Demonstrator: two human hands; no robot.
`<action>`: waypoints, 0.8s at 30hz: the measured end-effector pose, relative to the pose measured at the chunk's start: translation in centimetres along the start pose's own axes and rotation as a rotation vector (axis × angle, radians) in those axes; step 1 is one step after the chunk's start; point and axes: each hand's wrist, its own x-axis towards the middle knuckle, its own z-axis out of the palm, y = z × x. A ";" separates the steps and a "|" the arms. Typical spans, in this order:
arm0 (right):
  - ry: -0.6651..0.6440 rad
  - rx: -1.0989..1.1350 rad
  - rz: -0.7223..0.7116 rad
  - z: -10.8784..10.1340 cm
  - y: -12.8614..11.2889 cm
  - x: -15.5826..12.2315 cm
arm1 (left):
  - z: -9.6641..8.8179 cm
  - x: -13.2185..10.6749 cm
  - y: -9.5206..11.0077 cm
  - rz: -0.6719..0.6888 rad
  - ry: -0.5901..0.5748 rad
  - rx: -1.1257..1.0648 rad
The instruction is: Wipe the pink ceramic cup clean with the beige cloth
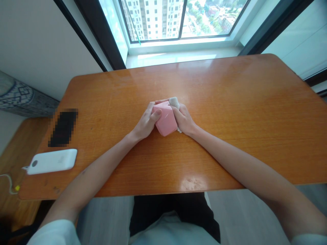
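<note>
Over the middle of the wooden table (219,112) I hold a pink box-shaped object (167,122) with flat faces, tilted toward me. My left hand (146,122) grips its left side, the thumb lying on the front face. At its right side, my right hand (185,119) is closed around a whitish cloth (174,102) pressed against the pink object. One bit of the cloth sticks out above the fingers and another below. Most fingers of both hands are hidden behind the object.
A white power-bank-like device (52,161) with a cable at its left end lies at the table's left front. Behind it is a dark, pixelated rectangle (63,128). A window (178,20) is beyond the far edge, and a patterned grey-blue fabric item (25,97) stands left.
</note>
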 end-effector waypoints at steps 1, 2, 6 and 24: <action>-0.004 -0.001 -0.013 0.1 -0.1 0.1 | 0.1 -0.1 -0.1 -0.028 0.028 -0.026; -0.009 0.001 -0.029 0.1 -0.1 0.2 | 0.2 -0.1 -0.3 -0.055 0.055 -0.050; 0.011 0.000 -0.034 0.2 0.1 0.3 | 0.4 -0.3 -0.5 -0.022 0.087 -0.034; 0.045 0.011 0.045 0.0 0.5 0.0 | -0.3 -0.5 0.9 0.610 0.012 0.585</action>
